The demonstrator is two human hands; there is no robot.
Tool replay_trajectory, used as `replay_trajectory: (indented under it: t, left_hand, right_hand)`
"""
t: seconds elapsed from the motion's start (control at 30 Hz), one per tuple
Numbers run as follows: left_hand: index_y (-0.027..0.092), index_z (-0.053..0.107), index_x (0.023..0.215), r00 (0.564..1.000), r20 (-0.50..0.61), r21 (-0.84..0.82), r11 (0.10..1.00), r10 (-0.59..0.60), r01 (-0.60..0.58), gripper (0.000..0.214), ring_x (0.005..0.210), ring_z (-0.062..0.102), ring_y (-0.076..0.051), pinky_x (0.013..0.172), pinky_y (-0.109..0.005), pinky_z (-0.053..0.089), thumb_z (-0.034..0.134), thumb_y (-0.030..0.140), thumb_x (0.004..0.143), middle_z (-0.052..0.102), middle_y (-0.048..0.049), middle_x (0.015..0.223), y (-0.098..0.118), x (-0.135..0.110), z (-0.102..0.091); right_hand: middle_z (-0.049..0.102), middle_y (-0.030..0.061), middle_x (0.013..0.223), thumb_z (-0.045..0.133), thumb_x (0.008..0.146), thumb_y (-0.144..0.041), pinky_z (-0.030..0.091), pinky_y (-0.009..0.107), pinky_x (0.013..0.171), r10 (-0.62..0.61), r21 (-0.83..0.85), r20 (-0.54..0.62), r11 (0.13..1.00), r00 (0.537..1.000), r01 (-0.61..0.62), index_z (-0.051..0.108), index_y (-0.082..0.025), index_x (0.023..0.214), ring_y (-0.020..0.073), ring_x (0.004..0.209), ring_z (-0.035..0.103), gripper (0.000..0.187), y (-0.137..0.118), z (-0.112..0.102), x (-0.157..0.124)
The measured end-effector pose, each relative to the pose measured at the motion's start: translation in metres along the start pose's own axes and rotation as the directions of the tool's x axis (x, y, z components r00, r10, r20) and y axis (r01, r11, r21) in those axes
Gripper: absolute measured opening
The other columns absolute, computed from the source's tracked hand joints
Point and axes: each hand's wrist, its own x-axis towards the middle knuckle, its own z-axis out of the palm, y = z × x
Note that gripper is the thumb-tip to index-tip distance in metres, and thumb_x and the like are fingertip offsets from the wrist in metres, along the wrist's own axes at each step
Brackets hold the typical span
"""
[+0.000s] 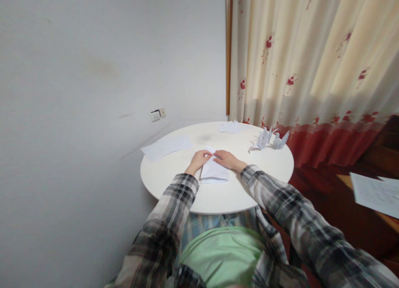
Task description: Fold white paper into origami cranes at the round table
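A folded sheet of white paper [215, 172] lies on the round white table [218, 198] in front of me. My left hand [200, 160] is at the paper's upper left edge, with its thumb and fingers closed on it. From the other side, my right hand [227, 159] presses and pinches the paper near its upper part. The fingertips of both hands almost meet there. Beneath the fingers, the exact fold is hidden.
A flat paper sheet [168, 146] lies at the table's left. Folded paper cranes [264, 139] stand at the right edge, and more white paper [232, 126] lies at the back. A wall with a socket [155, 116] borders the left; a curtain [299, 72] hangs behind.
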Motion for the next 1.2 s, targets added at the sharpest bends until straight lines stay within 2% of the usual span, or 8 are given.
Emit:
replay_trajectory:
  t: [0.13,0.23,0.33,0.43,0.6,0.73,0.97,1.2]
  left_hand:
    - [0.019,0.071,0.085,0.998,-0.045,0.104,0.994,-0.039,0.043,0.021,0.082,0.061,-0.017,0.080,-0.026,0.046,0.054,0.019,0.075,0.071,-0.0034,0.090,0.005,-0.003,-0.006]
    - [0.020,0.071,0.086,0.986,-0.120,0.173,0.975,-0.117,0.136,0.021,0.087,0.061,-0.018,0.081,-0.027,0.045,0.053,0.021,0.076,0.071,-0.0042,0.094,0.008,-0.006,-0.011]
    - [0.021,0.071,0.088,0.969,-0.170,0.205,0.955,-0.179,0.213,0.023,0.089,0.061,-0.018,0.080,-0.027,0.046,0.051,0.023,0.077,0.070,-0.0041,0.097,0.009,-0.007,-0.014]
    - [0.021,0.071,0.090,0.962,-0.182,0.218,0.946,-0.202,0.240,0.023,0.090,0.061,-0.019,0.081,-0.028,0.046,0.051,0.024,0.078,0.069,-0.0049,0.099,0.010,-0.008,-0.014]
    - [0.020,0.071,0.089,0.963,-0.172,0.211,0.947,-0.208,0.242,0.024,0.089,0.061,-0.020,0.079,-0.028,0.046,0.053,0.028,0.077,0.070,-0.0061,0.097,0.011,-0.008,-0.014]
    - [0.020,0.072,0.089,0.963,-0.164,0.195,0.951,-0.212,0.242,0.026,0.090,0.062,-0.021,0.079,-0.028,0.046,0.053,0.032,0.078,0.070,-0.0070,0.097,0.011,-0.006,-0.013]
    - [0.020,0.072,0.088,0.988,-0.035,0.102,0.983,-0.151,0.154,0.023,0.086,0.063,-0.019,0.078,-0.026,0.046,0.054,0.026,0.076,0.072,-0.0046,0.092,0.009,-0.004,-0.010]
    - [0.020,0.072,0.086,0.995,-0.016,0.135,0.986,-0.099,0.101,0.021,0.081,0.062,-0.018,0.074,-0.026,0.046,0.055,0.029,0.076,0.071,-0.0036,0.090,0.006,-0.003,-0.009]
  right_hand:
    - [0.053,0.0112,0.130,0.042,0.090,-0.039,0.032,0.032,0.106,-0.007,0.022,0.000,1.000,1.000,0.007,0.051,-0.014,0.126,0.0190,0.124,0.045,0.045,0.000,0.000,0.000]
    - [0.053,0.0098,0.131,0.044,0.089,-0.040,0.032,0.032,0.106,-0.015,0.039,-0.002,0.999,1.000,0.015,0.051,-0.015,0.126,0.0185,0.124,0.045,0.046,0.001,0.002,0.000]
    - [0.053,0.0099,0.131,0.044,0.089,-0.040,0.032,0.032,0.106,-0.020,0.045,-0.006,0.999,1.000,0.020,0.051,-0.015,0.126,0.0181,0.123,0.046,0.045,0.001,0.003,0.000]
    - [0.053,0.0100,0.131,0.044,0.089,-0.039,0.032,0.031,0.105,-0.020,0.044,-0.005,0.999,1.000,0.020,0.051,-0.014,0.126,0.0182,0.123,0.046,0.045,0.001,0.002,0.000]
    - [0.054,0.0111,0.129,0.043,0.090,-0.038,0.033,0.030,0.104,-0.014,0.019,-0.005,1.000,1.000,0.014,0.053,-0.012,0.124,0.0183,0.122,0.047,0.044,0.002,0.003,0.001]
    - [0.051,0.0092,0.133,0.040,0.091,-0.040,0.033,0.034,0.104,0.035,-0.024,0.013,0.999,0.999,-0.035,0.052,-0.017,0.125,0.0197,0.124,0.044,0.043,0.002,0.003,0.001]
    - [0.045,0.0090,0.138,0.035,0.092,-0.044,0.033,0.046,0.102,0.160,-0.086,0.024,0.984,0.987,-0.158,0.050,-0.021,0.126,0.0260,0.127,0.039,0.044,-0.001,0.001,-0.002]
    - [0.045,0.0092,0.137,0.035,0.092,-0.042,0.032,0.042,0.102,0.178,-0.106,0.014,0.979,0.984,-0.175,0.050,-0.020,0.125,0.0242,0.127,0.039,0.042,-0.003,-0.001,-0.003]
